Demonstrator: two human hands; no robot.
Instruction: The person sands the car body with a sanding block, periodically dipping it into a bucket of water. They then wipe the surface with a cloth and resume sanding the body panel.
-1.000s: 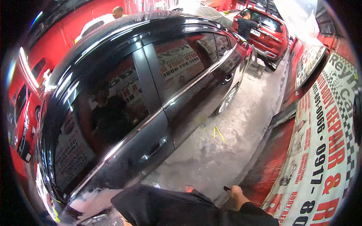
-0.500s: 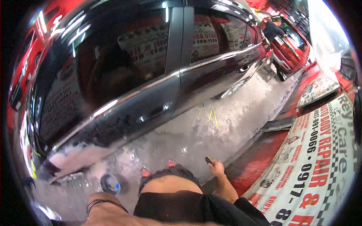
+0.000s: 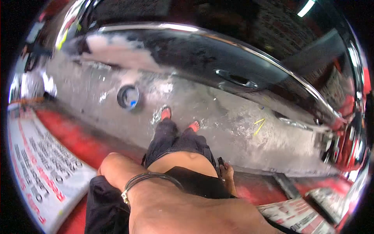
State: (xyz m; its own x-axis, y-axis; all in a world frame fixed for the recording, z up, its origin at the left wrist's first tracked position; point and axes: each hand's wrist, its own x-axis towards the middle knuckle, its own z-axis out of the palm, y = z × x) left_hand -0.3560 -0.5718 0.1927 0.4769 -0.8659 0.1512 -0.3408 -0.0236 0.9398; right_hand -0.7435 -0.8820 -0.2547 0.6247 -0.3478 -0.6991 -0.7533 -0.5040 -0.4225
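Observation:
My right hand [image 3: 227, 171], beside my right hip, is closed round a small black object [image 3: 221, 161] whose kind does not show. Large in the foreground, my left arm crosses my body with dark bands round the wrist; my left hand [image 3: 113, 164] points left, its fingers hidden. Dark cloth [image 3: 105, 204] hangs just below that hand. In front of me stands a black car [image 3: 179, 50] with a pinkish, dull patch [image 3: 119, 52] low on its side. A bucket [image 3: 129, 97] with something blue inside sits on the wet floor, left of my feet.
Printed banners lie behind me at left [image 3: 44, 167] and right [image 3: 292, 214], over a red floor strip [image 3: 93, 134]. Yellow tape strips [image 3: 259, 126] mark the concrete. A red car [image 3: 350, 148] stands at far right.
My view has swung left and down, bringing the bucket and patch towards the upper middle. My left arm now reaches across the foreground; the right hand still holds the black object.

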